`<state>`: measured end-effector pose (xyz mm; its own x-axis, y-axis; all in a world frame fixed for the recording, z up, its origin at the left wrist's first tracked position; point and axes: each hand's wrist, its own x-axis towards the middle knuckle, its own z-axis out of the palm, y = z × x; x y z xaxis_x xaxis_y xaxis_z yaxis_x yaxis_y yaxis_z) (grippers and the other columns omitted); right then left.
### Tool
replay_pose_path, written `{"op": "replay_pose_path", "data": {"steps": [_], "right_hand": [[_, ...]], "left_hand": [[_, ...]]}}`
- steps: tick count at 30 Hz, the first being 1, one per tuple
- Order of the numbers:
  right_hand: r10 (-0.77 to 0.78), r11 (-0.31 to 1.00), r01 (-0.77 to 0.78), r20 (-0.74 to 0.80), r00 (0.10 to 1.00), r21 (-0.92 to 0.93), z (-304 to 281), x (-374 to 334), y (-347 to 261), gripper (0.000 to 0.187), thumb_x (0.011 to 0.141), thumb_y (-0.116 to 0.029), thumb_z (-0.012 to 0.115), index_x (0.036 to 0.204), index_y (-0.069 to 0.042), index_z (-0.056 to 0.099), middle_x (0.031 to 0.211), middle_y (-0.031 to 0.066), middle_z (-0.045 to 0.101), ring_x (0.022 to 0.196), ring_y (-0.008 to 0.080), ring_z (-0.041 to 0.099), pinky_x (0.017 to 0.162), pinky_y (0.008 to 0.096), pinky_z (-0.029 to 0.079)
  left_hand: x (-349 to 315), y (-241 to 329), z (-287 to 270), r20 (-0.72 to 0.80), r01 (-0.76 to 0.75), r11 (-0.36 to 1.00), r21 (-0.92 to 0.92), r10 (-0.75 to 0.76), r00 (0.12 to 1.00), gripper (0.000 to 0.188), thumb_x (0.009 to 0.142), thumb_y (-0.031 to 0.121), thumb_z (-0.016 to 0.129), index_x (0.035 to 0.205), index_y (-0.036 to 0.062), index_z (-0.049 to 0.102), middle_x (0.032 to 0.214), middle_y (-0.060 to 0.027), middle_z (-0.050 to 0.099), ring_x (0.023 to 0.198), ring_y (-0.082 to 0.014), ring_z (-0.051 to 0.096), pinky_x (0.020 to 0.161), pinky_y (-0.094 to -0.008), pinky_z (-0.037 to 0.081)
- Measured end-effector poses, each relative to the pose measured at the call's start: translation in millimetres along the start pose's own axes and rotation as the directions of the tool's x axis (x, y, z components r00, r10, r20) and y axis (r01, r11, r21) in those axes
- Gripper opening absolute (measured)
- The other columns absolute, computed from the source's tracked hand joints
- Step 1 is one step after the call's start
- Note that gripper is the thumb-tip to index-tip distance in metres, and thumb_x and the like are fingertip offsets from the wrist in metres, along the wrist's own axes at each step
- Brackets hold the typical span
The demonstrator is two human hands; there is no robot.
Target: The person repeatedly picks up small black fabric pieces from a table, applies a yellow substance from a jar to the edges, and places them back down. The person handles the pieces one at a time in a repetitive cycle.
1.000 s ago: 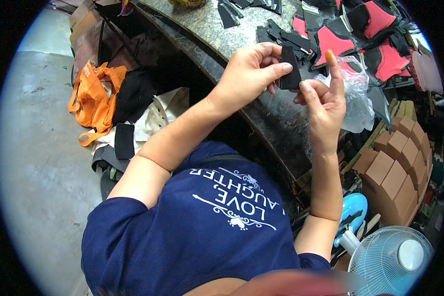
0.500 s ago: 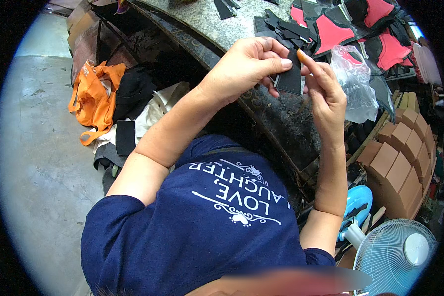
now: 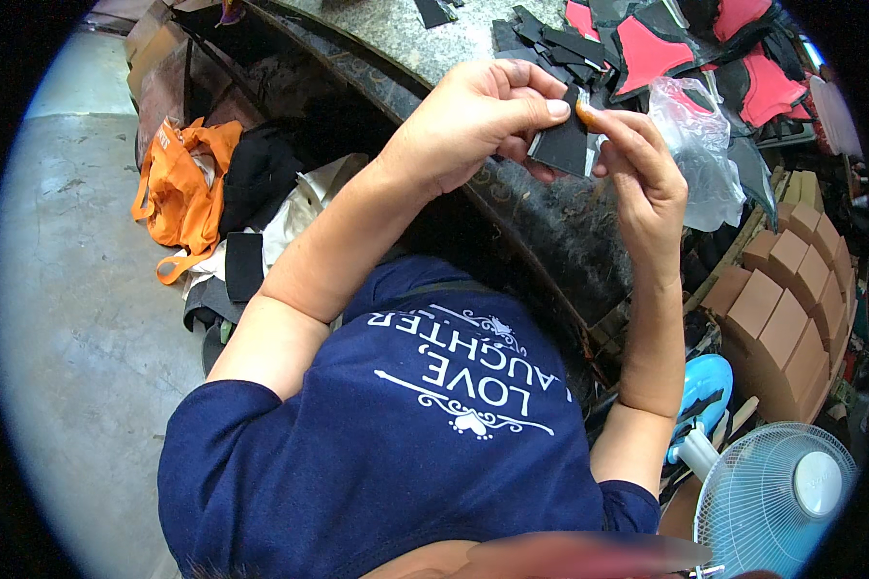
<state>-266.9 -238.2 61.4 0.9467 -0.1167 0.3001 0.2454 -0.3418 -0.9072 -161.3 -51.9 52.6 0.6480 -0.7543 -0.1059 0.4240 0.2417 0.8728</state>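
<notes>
Left hand [image 3: 488, 121] pinches black piece [image 3: 560, 143] | right hand [image 3: 647, 179] touches its edge — pinch unclear | seems mid-work, completion unclear — black strips [image 3: 572, 46] loose beyond

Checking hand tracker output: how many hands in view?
2: left hand, upper centre, pinching a black strip; right hand, at the strip's right edge. No other hands visible.

The left grip [image 3: 488, 114] lays its thumb over part of the black strip [image 3: 560, 148], which hides some of its fingertips. Whether the lower fingers of the right grip [image 3: 645, 183] touch the strip cannot be told. The top edge cuts off the bench [image 3: 396, 27] and a purple thing [image 3: 232, 12] too small to identify. The bottom edge crops the fan [image 3: 768, 492]; a reddish shape [image 3: 589, 555] there is blurred.
</notes>
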Motion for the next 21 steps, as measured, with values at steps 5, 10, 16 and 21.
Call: {"op": "replay_pose_path", "data": {"steps": [5,10,16,21], "right_hand": [[-0.155,0.97,0.161,0.048,0.987,-0.185,-4,-3,-3,0.039,0.09,0.011,0.06,0.118,-0.01,0.078,0.105,0.0079,0.067,0.086,0.015,0.062,0.073,0.0253,0.051],[-0.294,0.874,0.297,0.067,0.953,-0.385,-3,-7,-2,0.041,0.082,0.008,0.066,0.113,-0.015,0.08,0.104,0.0072,0.069,0.074,0.0156,0.06,0.065,0.0258,0.049],[-0.414,0.643,0.445,0.206,0.887,-0.623,-1,-16,2,0.045,0.071,0.003,0.07,0.106,-0.022,0.082,0.105,0.0059,0.071,0.069,0.0164,0.061,0.061,0.0281,0.051],[-0.368,0.767,0.35,0.079,0.927,-0.538,-3,-13,6,0.06,0.067,0.013,0.06,0.118,-0.015,0.077,0.114,0.0108,0.068,0.071,0.0188,0.061,0.067,0.0304,0.053]], "left_hand": [[3,0,-3,0.011,-0.003,0.997,-0.078,0.004,1.0,0.026,0.098,0.015,0.069,0.117,-0.0023,0.062,0.093,-0.0111,0.072,0.073,-0.0181,0.074,0.063,-0.0295,0.065],[4,-3,-6,-0.006,-0.007,0.983,-0.183,0.006,1.0,0.024,0.096,0.011,0.069,0.113,-0.0049,0.061,0.092,-0.0127,0.07,0.072,-0.0191,0.073,0.064,-0.0328,0.066],[4,-4,-15,-0.075,-0.024,0.98,-0.2,0.009,0.997,0.021,0.096,0.008,0.068,0.111,-0.0046,0.06,0.09,-0.0115,0.07,0.07,-0.0188,0.073,0.061,-0.0312,0.065],[13,12,-52,-0.336,-0.363,0.843,0.396,0.501,0.797,0.024,0.093,0.011,0.075,0.112,-0.0024,0.07,0.09,-0.0039,0.069,0.073,-0.0079,0.065,0.06,-0.023,0.059]]}}
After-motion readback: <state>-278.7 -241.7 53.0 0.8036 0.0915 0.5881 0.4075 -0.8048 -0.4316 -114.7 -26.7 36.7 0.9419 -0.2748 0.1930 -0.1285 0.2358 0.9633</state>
